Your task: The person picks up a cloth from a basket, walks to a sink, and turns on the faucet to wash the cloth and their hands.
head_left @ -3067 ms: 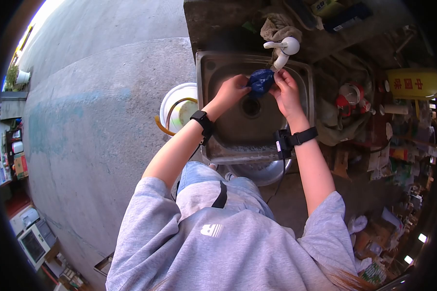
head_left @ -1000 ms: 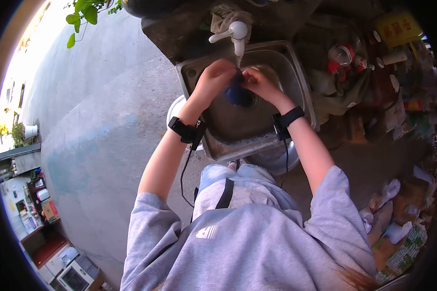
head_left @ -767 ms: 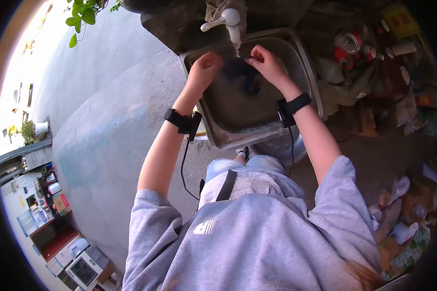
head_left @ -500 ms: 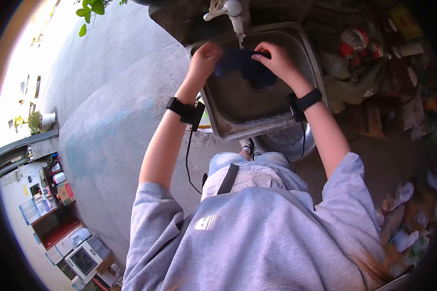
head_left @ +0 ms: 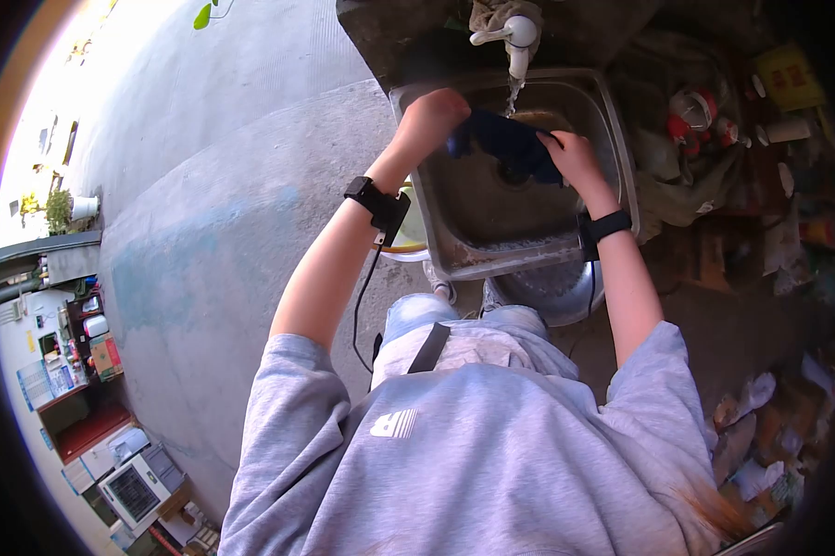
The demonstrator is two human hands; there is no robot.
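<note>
Dark blue cloth (head_left: 514,146) spans left hand (head_left: 439,113) and right hand (head_left: 577,156) over sink (head_left: 519,259), both hands' fingers clamped on it. Tap stream (head_left: 513,96) could splash; slick fabric could slip.

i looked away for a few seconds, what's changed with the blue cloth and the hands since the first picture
The right hand has moved right and toward the body, widening its gap from the left hand. The blue cloth, bunched up before, is now spread between them. Both hands still hold it over the sink, near the white tap.
</note>
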